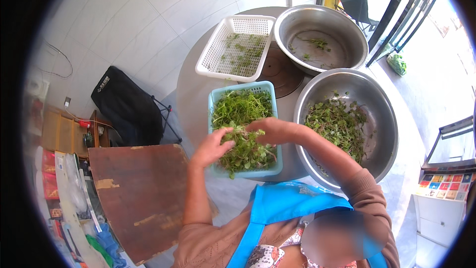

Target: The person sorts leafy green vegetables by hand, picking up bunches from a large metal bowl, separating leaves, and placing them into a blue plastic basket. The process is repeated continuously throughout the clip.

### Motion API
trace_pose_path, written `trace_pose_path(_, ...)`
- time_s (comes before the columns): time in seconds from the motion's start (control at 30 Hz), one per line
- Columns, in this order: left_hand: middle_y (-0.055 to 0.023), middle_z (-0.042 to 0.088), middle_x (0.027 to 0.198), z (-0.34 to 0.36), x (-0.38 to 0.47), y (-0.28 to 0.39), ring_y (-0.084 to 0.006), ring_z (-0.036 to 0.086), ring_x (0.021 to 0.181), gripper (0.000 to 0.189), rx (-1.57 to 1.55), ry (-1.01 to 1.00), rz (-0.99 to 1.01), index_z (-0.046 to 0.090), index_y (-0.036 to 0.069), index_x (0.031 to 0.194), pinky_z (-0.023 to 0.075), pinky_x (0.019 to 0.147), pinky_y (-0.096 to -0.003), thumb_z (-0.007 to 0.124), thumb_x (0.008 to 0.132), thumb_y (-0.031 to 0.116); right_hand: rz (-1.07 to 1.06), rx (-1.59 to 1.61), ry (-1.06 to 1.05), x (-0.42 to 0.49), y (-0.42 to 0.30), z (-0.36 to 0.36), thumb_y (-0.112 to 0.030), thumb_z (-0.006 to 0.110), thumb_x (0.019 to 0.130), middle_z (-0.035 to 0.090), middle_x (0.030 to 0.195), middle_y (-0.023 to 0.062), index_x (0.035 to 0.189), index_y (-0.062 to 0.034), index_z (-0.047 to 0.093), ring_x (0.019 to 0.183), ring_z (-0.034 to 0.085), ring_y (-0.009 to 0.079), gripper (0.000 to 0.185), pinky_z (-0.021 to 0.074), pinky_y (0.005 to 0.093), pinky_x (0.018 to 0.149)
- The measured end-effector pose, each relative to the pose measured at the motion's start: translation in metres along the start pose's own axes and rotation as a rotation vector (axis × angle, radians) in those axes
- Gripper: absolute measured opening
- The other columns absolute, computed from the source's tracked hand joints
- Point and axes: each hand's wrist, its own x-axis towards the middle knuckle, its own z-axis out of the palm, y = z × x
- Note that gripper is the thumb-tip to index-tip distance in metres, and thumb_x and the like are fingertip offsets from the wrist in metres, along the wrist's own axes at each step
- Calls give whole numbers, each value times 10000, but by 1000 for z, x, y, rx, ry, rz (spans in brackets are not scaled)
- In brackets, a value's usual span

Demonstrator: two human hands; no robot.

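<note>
Both my hands are at a light blue plastic basket (279, 160) heaped with greens. Fine-stemmed greens (241, 106) fill its far half, and round-leaved greens (243, 156) with pinkish stems fill the near half. At the left side, my left hand (214, 148) touches the leaves, thumb and fingertips spread around some of them; whether it grips them is unclear. My right hand (273, 130) reaches across from the right, its fingers curled on a small bunch of leafy greens (256, 133). Right of the basket, a large steel basin (381, 134) holds more round-leaved greens (336, 124).
On the round grey table (193, 93), a white perforated basket (208, 59) and another steel basin (338, 54) hold leaf scraps. A brown turntable (279, 69) shows between them. Leftward are a worn brown board (145, 197) and a black folding chair (128, 108). Bagged greens (396, 63) lie on the floor.
</note>
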Motion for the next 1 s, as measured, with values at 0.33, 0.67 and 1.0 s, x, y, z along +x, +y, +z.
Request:
trace_pose_path(0.33, -203, 622, 842, -30, -10, 28, -368, 601, 811, 193, 237, 68, 123, 617, 38, 952, 468, 713, -426, 569, 828, 178, -213, 194, 227, 24, -7, -23, -39, 519, 842, 629, 767, 62, 1040, 5, 609, 660, 625, 112, 222, 514, 254, 607)
trace_pose_path(0.67, -150, 624, 687, -14, 4, 15, -337, 620, 709, 201, 198, 190, 128, 616, 94, 854, 473, 644, -433, 660, 765, 269, -22, 356, 282, 28, -12, -21, -56, 706, 629, 677, 948, 45, 978, -132, 707, 822, 641, 145, 358, 506, 291, 787)
trace_pose_path(1.0, -128, 634, 696, 46, 25, -22, -289, 627, 681, 205, -71, 124, 87, 645, 91, 835, 480, 627, -389, 652, 757, 280, 31, 337, 330, 13, 41, 2, -94, 621, 813, 595, 727, 23, 947, -9, 625, 631, 516, 66, 159, 440, 243, 566)
